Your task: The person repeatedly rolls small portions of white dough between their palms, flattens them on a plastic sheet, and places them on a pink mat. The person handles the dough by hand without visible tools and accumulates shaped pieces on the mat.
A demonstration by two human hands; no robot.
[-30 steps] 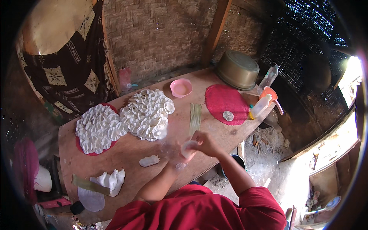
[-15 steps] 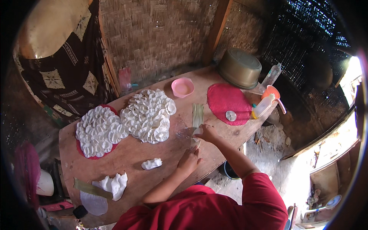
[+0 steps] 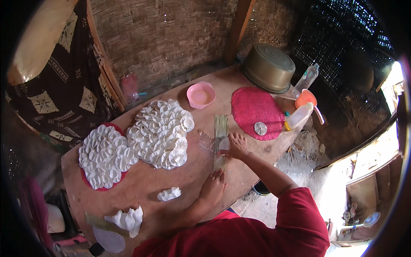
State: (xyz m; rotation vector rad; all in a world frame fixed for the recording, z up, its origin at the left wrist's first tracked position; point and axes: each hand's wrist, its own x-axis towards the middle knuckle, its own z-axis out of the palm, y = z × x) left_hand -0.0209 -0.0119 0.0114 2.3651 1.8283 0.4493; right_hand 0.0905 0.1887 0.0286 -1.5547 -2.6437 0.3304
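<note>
Wooden table (image 3: 141, 188), two red mats stacked with white ribbed discs (image 3: 160, 132). Long pale-green leaf strip (image 3: 221, 141) lying mid-table, pinned flat at near end by left hand (image 3: 212, 188), palm down, holding nothing. Right hand (image 3: 236, 144) pressing what looks like a dough disc (image 3: 224, 144) onto strip. Best done with even, firm pressure, strip kept taut.

Wooden table (image 3: 141, 184), red mats (image 3: 252, 105), pink bowl (image 3: 201, 94), green strip (image 3: 221, 128), dough lumps (image 3: 168, 194)
</note>
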